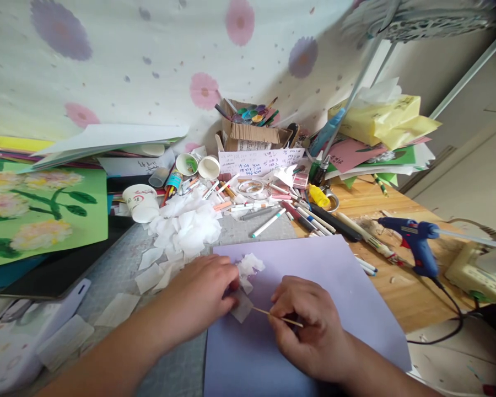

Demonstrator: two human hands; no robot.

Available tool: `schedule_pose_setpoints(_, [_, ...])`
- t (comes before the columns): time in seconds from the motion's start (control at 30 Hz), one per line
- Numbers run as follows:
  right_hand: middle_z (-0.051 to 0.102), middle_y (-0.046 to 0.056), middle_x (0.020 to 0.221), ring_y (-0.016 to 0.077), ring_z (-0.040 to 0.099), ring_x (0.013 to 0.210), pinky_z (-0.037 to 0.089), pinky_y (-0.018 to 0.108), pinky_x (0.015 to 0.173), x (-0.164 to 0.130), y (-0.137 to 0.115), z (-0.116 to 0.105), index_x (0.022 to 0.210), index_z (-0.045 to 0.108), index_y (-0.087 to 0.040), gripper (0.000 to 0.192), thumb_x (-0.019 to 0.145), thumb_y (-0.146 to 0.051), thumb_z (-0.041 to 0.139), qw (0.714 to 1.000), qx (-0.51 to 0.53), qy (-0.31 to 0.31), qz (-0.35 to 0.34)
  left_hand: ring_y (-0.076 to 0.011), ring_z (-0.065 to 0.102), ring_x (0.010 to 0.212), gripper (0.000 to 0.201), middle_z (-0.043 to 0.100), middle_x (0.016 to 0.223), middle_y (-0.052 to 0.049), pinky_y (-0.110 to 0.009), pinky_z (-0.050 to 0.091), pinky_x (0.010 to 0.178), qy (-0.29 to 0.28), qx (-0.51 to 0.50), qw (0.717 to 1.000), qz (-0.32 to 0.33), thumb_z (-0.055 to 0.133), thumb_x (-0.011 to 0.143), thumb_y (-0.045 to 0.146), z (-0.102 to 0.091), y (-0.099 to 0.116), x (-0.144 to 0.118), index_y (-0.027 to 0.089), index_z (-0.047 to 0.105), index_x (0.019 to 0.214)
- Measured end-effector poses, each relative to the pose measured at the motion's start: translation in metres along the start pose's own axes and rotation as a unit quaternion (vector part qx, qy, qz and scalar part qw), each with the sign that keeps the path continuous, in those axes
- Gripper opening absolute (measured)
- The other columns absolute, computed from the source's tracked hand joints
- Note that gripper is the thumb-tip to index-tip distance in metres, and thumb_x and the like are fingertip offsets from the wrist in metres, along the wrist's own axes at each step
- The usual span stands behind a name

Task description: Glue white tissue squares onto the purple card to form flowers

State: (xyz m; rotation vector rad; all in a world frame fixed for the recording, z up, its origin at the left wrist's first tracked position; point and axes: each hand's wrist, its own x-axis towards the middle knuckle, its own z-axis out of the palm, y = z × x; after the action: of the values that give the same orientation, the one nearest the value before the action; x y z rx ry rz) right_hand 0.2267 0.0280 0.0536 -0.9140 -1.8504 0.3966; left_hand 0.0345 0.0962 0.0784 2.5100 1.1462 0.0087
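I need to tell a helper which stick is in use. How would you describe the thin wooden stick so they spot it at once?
Start at the lilac paper sheet at the front of the desk. Over its near part, the right hand pinches a thin wooden stick pointing at a small white tissue square. Unlike the markers beyond, it is bare, pale and toothpick-thin.

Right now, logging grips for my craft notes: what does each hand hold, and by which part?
Right hand pinches a thin wooden stick near its rear end; left hand holds a white tissue square by its edge.
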Motion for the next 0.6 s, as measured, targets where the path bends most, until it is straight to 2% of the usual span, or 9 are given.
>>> schedule_pose_setpoints(0.13, [0.050, -0.003, 0.049, 0.0119, 0.052, 0.052, 0.039, 0.022, 0.051, 0.001, -0.001, 0.000, 0.065, 0.048, -0.020, 0.020, 0.063, 0.000, 0.052, 1.000, 0.003, 0.001, -0.006, -0.0155, 0.055, 0.073, 0.011, 0.059, 0.075, 0.002, -0.026, 0.035, 0.065, -0.023, -0.011, 0.999, 0.026, 0.052, 0.071, 0.014, 0.001, 0.000, 0.000, 0.021, 0.059, 0.070])
schedule_pose_setpoints(0.27, [0.050, -0.003, 0.049, 0.0118, 0.052, 0.053, 0.039, 0.022, 0.052, 0.001, 0.000, 0.000, 0.064, 0.047, -0.020, 0.020, 0.063, 0.000, 0.052, 1.000, 0.003, -0.003, 0.002, -0.0137, 0.053, 0.067, 0.009, 0.058, 0.071, 0.002, -0.025, 0.033, 0.061, -0.020, -0.011, 1.000, 0.016, 0.052, 0.069, 0.013, -0.005, -0.001, 0.001, 0.020, 0.057, 0.066])
schedule_pose_setpoints(0.37, [0.049, -0.003, 0.050, 0.0112, 0.049, 0.052, 0.039, 0.022, 0.053, 0.001, 0.000, 0.001, 0.063, 0.047, -0.019, 0.020, 0.064, 0.000, 0.053, 1.000, -0.001, -0.008, 0.007, -0.0142, 0.053, 0.070, 0.003, 0.058, 0.074, 0.003, -0.025, 0.032, 0.062, 0.001, -0.024, 1.000, -0.010, 0.057, 0.069, 0.020, -0.011, -0.003, 0.000, 0.021, 0.058, 0.072])
schedule_pose_setpoints(0.4, [0.049, -0.003, 0.050, 0.0112, 0.049, 0.052, 0.038, 0.023, 0.053, 0.001, 0.000, 0.001, 0.063, 0.047, -0.019, 0.020, 0.064, 0.000, 0.053, 1.000, -0.003, -0.011, 0.008, -0.0151, 0.054, 0.072, 0.006, 0.059, 0.077, 0.003, -0.026, 0.033, 0.064, 0.005, -0.027, 1.000, -0.015, 0.060, 0.069, 0.022, -0.012, -0.003, 0.000, 0.022, 0.059, 0.075])
schedule_pose_setpoints(0.6, [0.050, -0.002, 0.052, 0.0109, 0.046, 0.052, 0.036, 0.022, 0.052, 0.002, -0.001, 0.000, 0.064, 0.049, -0.019, 0.019, 0.064, 0.000, 0.052, 0.998, 0.010, -0.058, 0.014, -0.0178, 0.054, 0.079, 0.016, 0.059, 0.084, 0.003, -0.027, 0.034, 0.067, -0.018, -0.021, 1.000, 0.004, 0.065, 0.065, 0.023, -0.010, -0.002, -0.003, 0.024, 0.060, 0.081])
